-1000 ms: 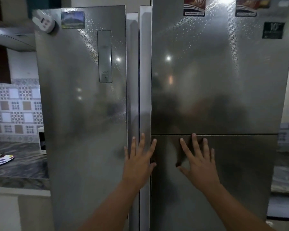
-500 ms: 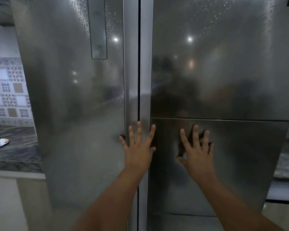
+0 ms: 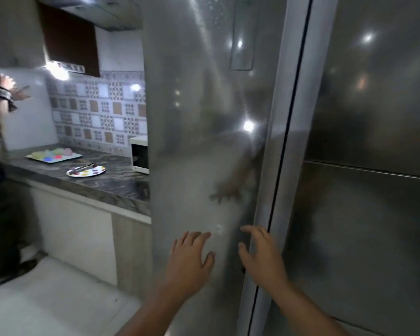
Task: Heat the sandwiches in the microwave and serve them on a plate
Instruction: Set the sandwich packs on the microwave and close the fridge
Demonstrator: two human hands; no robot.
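While hands (image 3: 188,260) face fridge (image 3: 192,141), microwave (image 3: 139,155) far left.

Left hand (image 3: 189,259): shifted off the centre seam onto the left fridge door (image 3: 199,141). Right hand (image 3: 261,253): shifted from the right door to the seam. View swung left: microwave (image 3: 140,154), dotted plate (image 3: 86,170) now shown.
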